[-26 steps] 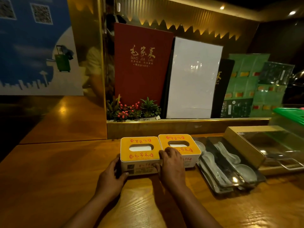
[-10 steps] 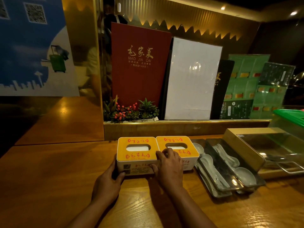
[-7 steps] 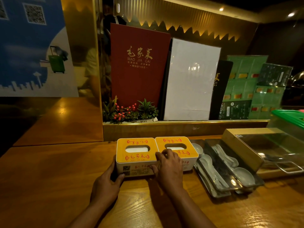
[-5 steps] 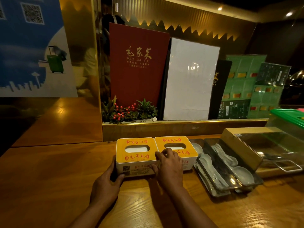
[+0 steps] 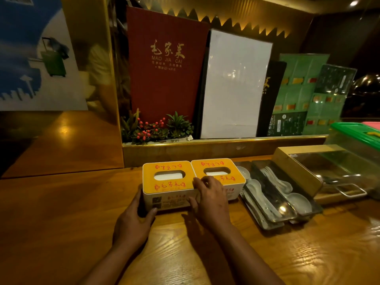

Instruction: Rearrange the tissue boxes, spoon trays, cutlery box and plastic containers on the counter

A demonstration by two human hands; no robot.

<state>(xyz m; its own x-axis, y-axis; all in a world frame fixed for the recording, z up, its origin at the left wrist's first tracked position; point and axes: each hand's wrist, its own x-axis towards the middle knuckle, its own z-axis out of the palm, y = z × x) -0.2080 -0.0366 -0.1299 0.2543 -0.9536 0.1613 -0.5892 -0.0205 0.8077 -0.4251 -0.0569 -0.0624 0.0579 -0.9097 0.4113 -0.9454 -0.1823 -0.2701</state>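
Note:
Two white tissue boxes with yellow tops stand side by side on the wooden counter. My left hand [image 5: 132,221] clasps the left front corner of the left tissue box [image 5: 167,183]. My right hand [image 5: 211,199] grips its right front corner, with fingers lying over the near edge of the right tissue box [image 5: 219,171]. To the right lie two metal spoon trays [image 5: 273,199] holding white spoons. Further right stands the cutlery box [image 5: 304,171] with a clear lid, then a plastic container with a green lid [image 5: 357,136].
A raised ledge [image 5: 205,147] runs behind the boxes, carrying a small plant with red berries [image 5: 152,128], a red menu [image 5: 166,64], a white board [image 5: 234,85] and green cards [image 5: 302,93]. Bare counter [image 5: 61,223] stretches to the left and in front.
The view has shifted a little. Both hands keep the same hold on the left tissue box, and the two boxes stay side by side.

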